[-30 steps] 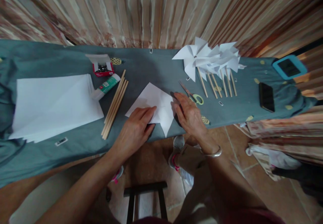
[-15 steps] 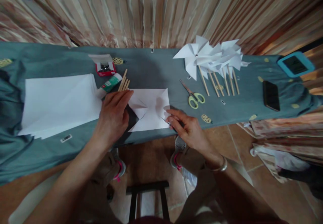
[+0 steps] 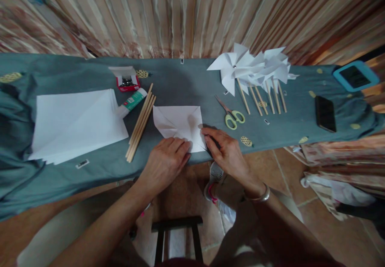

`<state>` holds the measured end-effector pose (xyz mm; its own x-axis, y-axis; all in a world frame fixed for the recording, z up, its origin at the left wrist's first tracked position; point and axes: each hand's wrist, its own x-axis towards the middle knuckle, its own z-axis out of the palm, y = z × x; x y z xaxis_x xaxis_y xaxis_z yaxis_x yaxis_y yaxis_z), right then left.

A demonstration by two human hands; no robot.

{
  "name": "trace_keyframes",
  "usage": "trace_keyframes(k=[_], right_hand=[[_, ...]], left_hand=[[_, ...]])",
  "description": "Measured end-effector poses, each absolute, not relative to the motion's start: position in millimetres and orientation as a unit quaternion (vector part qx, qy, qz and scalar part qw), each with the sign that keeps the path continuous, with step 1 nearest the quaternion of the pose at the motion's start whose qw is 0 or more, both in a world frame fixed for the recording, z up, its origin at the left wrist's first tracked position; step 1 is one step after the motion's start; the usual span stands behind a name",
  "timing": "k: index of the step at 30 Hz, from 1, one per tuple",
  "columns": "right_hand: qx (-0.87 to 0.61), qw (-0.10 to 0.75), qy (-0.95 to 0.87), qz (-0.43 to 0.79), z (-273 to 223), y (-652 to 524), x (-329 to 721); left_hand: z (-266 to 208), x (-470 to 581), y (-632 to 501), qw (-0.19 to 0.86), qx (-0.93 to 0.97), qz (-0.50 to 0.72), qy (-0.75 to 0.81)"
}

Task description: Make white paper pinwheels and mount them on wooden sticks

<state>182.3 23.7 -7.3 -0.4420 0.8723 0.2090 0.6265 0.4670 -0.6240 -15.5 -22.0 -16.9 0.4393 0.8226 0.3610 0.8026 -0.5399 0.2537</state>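
A white paper square (image 3: 183, 116) with cut or creased diagonals lies on the cloth near the table's front edge. My left hand (image 3: 168, 158) is over its lower left part, fingers closed together on the paper and the fingertips near its centre. At the right edge, my right hand (image 3: 224, 150) pinches the paper between thumb and forefinger. What lies under the left fingers is hidden. Several wooden sticks (image 3: 140, 126) lie left of the square. Scissors with green handles (image 3: 231, 119) rest to its right, blades partly apart.
A stack of white paper (image 3: 78, 126) lies at left. Behind the sticks are a glue stick (image 3: 132, 101) and an open red box (image 3: 128, 84) of small dark items. Several paper pinwheels (image 3: 255, 68) lie at back right. A phone (image 3: 325, 113) and a blue-framed device (image 3: 356, 76) are far right.
My left hand has moved right and toward me, from the paper's upper left corner to its lower left part, uncovering the sticks. My right hand stays at the right edge.
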Motion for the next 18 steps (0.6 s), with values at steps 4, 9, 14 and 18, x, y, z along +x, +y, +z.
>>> trace_keyframes(k=[4,9,14,18], right_hand=[[-0.461,0.264,-0.813,0.239,-7.0,24.1,183.4],[-0.463,0.289,-0.79,0.28,-8.0,24.7,182.8],[-0.462,0.312,-0.758,0.339,-8.8,22.8,174.3],[-0.453,0.319,-0.747,0.367,-8.6,19.2,162.9]], left_hand=[[-13.3,-16.4,-21.1,0.009,0.849,0.219,0.481],[-13.6,-17.9,-23.7,0.006,0.842,0.236,0.485],[-19.7,-21.3,-25.8,0.034,0.819,0.249,0.517],[-22.0,-22.8,-26.8,0.067,0.794,0.251,0.55]])
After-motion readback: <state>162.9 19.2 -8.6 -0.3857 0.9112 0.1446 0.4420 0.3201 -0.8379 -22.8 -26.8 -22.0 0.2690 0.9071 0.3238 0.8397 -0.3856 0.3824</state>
